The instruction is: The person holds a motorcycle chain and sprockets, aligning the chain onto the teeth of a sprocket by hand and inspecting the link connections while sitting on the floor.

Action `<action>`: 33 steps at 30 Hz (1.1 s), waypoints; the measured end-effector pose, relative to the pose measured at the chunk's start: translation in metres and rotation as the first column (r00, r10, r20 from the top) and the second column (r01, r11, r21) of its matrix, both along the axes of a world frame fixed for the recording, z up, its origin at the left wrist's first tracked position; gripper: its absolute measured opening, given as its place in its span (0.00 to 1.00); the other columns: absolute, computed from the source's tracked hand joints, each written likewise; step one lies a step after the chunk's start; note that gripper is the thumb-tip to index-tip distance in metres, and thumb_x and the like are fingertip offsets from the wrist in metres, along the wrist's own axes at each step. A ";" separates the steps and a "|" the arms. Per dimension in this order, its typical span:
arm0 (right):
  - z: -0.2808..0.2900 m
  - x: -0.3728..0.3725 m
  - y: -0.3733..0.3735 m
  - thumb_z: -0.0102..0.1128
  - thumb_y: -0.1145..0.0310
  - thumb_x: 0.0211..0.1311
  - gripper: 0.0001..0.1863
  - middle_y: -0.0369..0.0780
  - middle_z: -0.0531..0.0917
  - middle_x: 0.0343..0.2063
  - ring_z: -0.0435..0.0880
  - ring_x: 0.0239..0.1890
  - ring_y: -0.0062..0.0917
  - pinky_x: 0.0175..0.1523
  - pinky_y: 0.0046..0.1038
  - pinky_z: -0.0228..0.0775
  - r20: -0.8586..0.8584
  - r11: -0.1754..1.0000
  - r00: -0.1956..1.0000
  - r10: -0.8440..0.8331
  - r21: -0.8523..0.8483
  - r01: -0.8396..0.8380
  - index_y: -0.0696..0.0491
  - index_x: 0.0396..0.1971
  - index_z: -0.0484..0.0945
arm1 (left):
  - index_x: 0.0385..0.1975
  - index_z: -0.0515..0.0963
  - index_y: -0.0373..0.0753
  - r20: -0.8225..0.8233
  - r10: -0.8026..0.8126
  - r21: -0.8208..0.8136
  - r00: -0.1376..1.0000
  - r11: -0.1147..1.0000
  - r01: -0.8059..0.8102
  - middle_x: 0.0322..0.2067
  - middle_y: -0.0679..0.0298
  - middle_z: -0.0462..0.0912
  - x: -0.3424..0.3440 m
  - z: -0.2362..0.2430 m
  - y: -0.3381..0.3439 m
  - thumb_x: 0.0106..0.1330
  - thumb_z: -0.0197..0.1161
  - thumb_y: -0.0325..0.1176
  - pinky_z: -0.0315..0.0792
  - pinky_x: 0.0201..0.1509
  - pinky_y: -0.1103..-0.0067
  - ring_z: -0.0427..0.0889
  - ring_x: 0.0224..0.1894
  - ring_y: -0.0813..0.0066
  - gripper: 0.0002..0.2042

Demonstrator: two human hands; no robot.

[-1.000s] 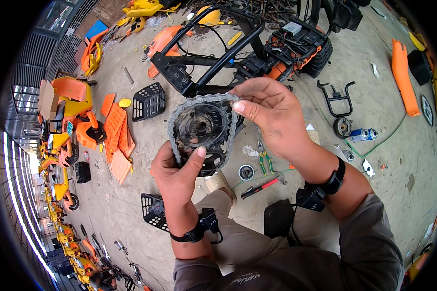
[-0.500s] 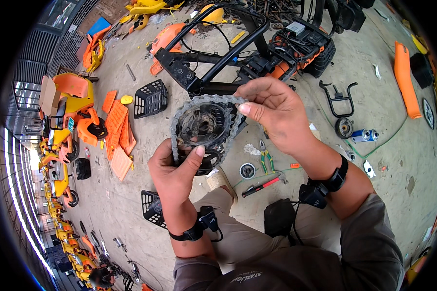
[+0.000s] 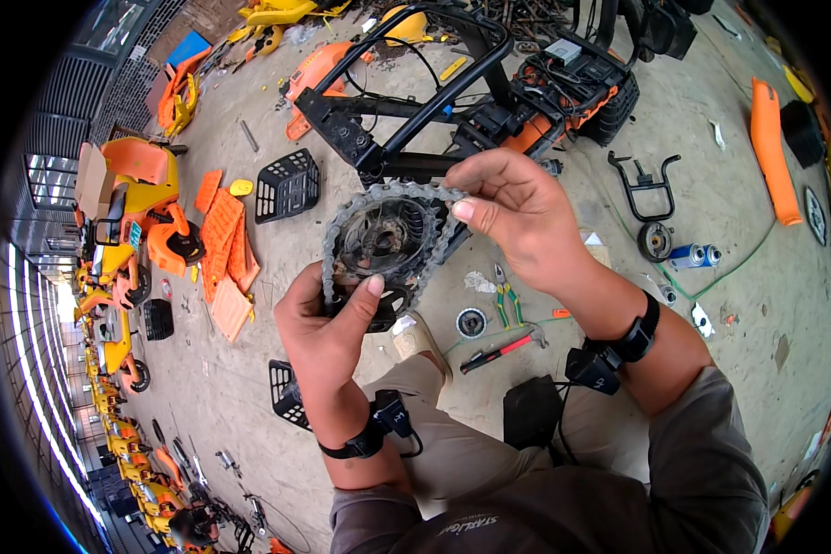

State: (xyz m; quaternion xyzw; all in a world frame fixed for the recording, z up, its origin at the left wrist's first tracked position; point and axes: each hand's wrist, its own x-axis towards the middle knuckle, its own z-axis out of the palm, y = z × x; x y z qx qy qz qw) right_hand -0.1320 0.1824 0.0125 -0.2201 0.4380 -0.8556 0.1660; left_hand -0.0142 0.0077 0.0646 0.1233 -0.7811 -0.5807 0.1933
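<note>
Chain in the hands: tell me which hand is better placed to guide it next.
Probably the right hand: it pinches the chain at the loop's upper right. The left hand seems occupied supporting the black round part from the lower left.

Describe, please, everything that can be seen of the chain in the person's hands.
The chain is dull grey, apparently metal, made of many small links. It curves in a loop around a dirty black round part, raised above the floor. At its upper right, the thumb and fingers of the right hand pinch it. Its lower left side runs beside the left hand, which grips the round part. Whether the loop is closed cannot be told.
</note>
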 end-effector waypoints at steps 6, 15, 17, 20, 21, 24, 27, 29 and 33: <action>0.002 0.001 -0.003 0.54 0.85 0.58 0.16 0.39 0.79 0.42 0.76 0.45 0.19 0.51 0.22 0.70 -0.035 0.999 0.999 -0.042 0.021 0.042 0.59 0.46 0.73 | 0.34 0.77 0.28 0.011 -0.004 -0.025 1.000 1.000 0.004 0.26 0.70 0.78 0.001 0.000 -0.003 0.55 0.68 0.20 0.68 0.32 0.89 0.72 0.27 0.88 0.08; 0.002 0.003 -0.004 0.56 0.85 0.56 0.18 0.40 0.79 0.42 0.77 0.46 0.21 0.53 0.23 0.70 -0.032 0.998 0.997 -0.070 -0.003 0.070 0.59 0.48 0.72 | 0.36 0.77 0.28 0.018 -0.014 -0.021 1.000 1.000 0.015 0.27 0.68 0.80 0.001 0.001 -0.001 0.56 0.67 0.21 0.69 0.33 0.88 0.73 0.28 0.87 0.09; 0.002 0.003 -0.004 0.57 0.85 0.56 0.18 0.41 0.80 0.42 0.77 0.46 0.21 0.52 0.23 0.70 -0.028 0.997 0.997 -0.077 -0.011 0.077 0.59 0.48 0.72 | 0.36 0.77 0.28 0.020 -0.015 -0.016 1.000 1.000 0.015 0.28 0.68 0.80 0.000 0.002 0.000 0.56 0.67 0.21 0.70 0.33 0.88 0.73 0.28 0.87 0.10; 0.000 0.003 -0.005 0.58 0.85 0.56 0.18 0.41 0.80 0.42 0.78 0.46 0.22 0.52 0.23 0.71 0.009 0.996 0.996 -0.085 -0.030 0.085 0.58 0.47 0.72 | 0.36 0.77 0.28 0.023 -0.017 -0.004 1.000 1.000 0.017 0.28 0.67 0.80 0.000 0.002 0.000 0.56 0.67 0.21 0.70 0.33 0.88 0.73 0.28 0.87 0.10; 0.000 0.003 -0.005 0.58 0.85 0.56 0.17 0.42 0.80 0.42 0.78 0.46 0.22 0.52 0.23 0.71 0.026 0.995 0.996 -0.091 -0.045 0.092 0.58 0.47 0.72 | 0.36 0.77 0.28 0.025 -0.018 0.004 1.000 1.000 0.018 0.28 0.67 0.80 0.000 0.001 0.000 0.56 0.67 0.21 0.70 0.33 0.88 0.73 0.28 0.87 0.10; -0.001 0.004 -0.008 0.59 0.84 0.56 0.17 0.43 0.80 0.42 0.78 0.46 0.23 0.53 0.23 0.71 0.048 0.991 0.994 -0.101 -0.081 0.104 0.58 0.46 0.71 | 0.36 0.77 0.28 0.019 -0.020 -0.011 1.000 1.000 0.021 0.28 0.67 0.80 0.000 0.000 -0.001 0.56 0.67 0.21 0.70 0.33 0.88 0.73 0.28 0.87 0.09; 0.000 0.006 -0.009 0.59 0.84 0.56 0.16 0.43 0.80 0.43 0.78 0.47 0.23 0.53 0.24 0.71 0.053 0.989 0.993 -0.103 -0.105 0.108 0.58 0.45 0.71 | 0.36 0.77 0.29 0.011 -0.021 -0.010 1.000 1.000 0.021 0.28 0.67 0.80 0.000 0.000 0.001 0.56 0.67 0.21 0.70 0.33 0.88 0.74 0.28 0.87 0.09; -0.001 0.006 -0.011 0.59 0.84 0.56 0.15 0.43 0.80 0.43 0.78 0.47 0.23 0.54 0.24 0.71 0.055 0.988 0.993 -0.101 -0.108 0.107 0.59 0.44 0.71 | 0.36 0.77 0.29 0.016 -0.028 -0.012 0.999 1.000 0.028 0.28 0.67 0.80 0.000 0.000 0.001 0.56 0.67 0.21 0.70 0.34 0.88 0.74 0.29 0.87 0.09; -0.002 0.007 -0.012 0.60 0.84 0.56 0.15 0.42 0.79 0.43 0.78 0.46 0.23 0.53 0.23 0.71 0.052 0.981 0.991 -0.125 -0.142 0.131 0.58 0.43 0.71 | 0.36 0.77 0.29 0.027 -0.034 -0.004 0.999 0.999 0.035 0.28 0.67 0.80 -0.002 0.000 0.002 0.57 0.67 0.21 0.70 0.34 0.88 0.74 0.29 0.87 0.09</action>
